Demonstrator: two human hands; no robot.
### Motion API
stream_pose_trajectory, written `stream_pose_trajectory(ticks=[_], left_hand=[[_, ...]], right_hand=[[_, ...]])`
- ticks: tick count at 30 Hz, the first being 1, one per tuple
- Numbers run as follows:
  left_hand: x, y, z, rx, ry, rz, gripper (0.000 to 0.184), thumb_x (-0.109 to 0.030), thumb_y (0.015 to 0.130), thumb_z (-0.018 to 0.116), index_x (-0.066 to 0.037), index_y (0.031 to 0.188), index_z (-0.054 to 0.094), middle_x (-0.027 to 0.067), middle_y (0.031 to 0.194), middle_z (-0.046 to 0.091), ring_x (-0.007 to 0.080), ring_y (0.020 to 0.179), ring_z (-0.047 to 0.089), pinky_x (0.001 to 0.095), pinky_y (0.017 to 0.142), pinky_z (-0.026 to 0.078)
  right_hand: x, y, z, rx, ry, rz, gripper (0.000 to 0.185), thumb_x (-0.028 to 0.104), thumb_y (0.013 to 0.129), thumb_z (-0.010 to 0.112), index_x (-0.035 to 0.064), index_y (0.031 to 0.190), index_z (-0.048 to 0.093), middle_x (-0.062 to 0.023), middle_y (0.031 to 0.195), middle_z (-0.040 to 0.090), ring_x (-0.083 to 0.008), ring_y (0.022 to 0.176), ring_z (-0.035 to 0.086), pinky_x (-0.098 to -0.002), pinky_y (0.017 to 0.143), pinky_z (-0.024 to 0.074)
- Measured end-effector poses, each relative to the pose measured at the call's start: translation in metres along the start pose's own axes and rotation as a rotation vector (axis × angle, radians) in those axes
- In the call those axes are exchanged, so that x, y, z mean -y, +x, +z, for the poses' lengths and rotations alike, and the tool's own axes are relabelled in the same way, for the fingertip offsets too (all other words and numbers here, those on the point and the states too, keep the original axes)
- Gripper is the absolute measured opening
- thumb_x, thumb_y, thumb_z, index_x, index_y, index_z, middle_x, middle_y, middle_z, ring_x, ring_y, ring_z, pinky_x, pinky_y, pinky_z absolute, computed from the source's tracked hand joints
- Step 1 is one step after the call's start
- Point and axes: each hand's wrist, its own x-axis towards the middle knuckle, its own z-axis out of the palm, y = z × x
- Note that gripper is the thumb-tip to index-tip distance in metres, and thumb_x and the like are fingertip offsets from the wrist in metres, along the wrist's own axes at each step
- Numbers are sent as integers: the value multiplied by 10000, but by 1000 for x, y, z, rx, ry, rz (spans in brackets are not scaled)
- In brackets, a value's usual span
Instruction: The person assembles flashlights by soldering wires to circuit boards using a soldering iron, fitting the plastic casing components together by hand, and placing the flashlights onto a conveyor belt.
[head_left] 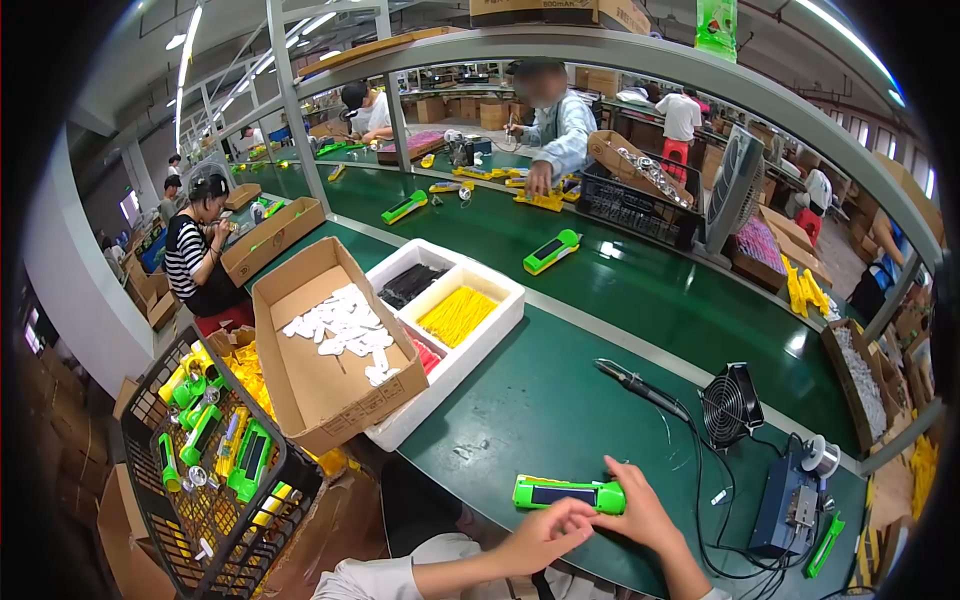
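Observation:
On the green bench in front of me lies a green and yellow flashlight [565, 494] with a dark rectangular panel along its upper face. My right hand [645, 512] is closed around its right end, the forefinger on the far side and the thumb on the near side. My left hand [548, 537] is at its near edge, fingers curled and pressed together close to my right thumb. Whatever those left fingers pinch, if anything, is too small or hidden to make out.
A soldering iron [645, 388], small fan [731, 405] and blue soldering station [785, 505] with cables stand right. A foam box [515, 305] of wires and a cardboard box [275, 330] of white parts are left, beside a black crate [165, 540]. Beyond runs a green conveyor [660, 300]; co-workers sit around it.

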Motion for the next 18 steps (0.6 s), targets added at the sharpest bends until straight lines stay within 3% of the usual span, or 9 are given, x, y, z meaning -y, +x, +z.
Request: stream_pose_trajectory(ticks=[2, 5, 7, 13, 18], left_hand=[[4, 11, -22, -186, 835, 601, 506, -319, 803, 689, -77, 1216, 527, 89, 1105, 601, 267, 1037, 564, 394, 894, 437], [0, 22, -44, -221, 1077, 644, 532, -320, 751, 723, -96, 1201, 549, 81, 1114, 594, 294, 1070, 529, 415, 925, 402], [17, 29, -52, -106, 1024, 504, 509, -322, 746, 728, -119, 1185, 570, 58, 1134, 591, 266, 1074, 525, 406, 916, 401], [29, 37, -67, -16, 1023, 557, 497, -338, 748, 729, -120, 1167, 574, 44, 1060, 621, 247, 1004, 553, 374, 872, 423], [17, 30, -70, 32, 1057, 506, 491, -344, 752, 729, -96, 1144, 567, 78, 1037, 617, 273, 1002, 555, 382, 871, 435]], right_hand=[[8, -11, 9, -99, -112, 51, 940, 215, 619, 840, 67, 1405, 346, -194, 1199, 481, -362, 1105, 500, -414, 928, 436], [8, -26, 28, -241, -164, 151, 959, 150, 607, 843, 43, 1408, 328, -201, 1202, 475, -376, 1087, 495, -431, 910, 432], [12, -32, 32, -279, -189, 202, 908, 112, 636, 816, 36, 1403, 334, -194, 1166, 497, -370, 1048, 511, -431, 884, 439], [5, -39, 12, -153, -213, 105, 774, 96, 709, 738, 24, 1384, 366, -168, 1008, 551, -345, 951, 548, -413, 837, 449], [20, -40, -2, -9, -254, 65, 706, 195, 719, 759, 65, 1338, 446, -156, 1067, 570, -341, 994, 557, -411, 867, 457]])
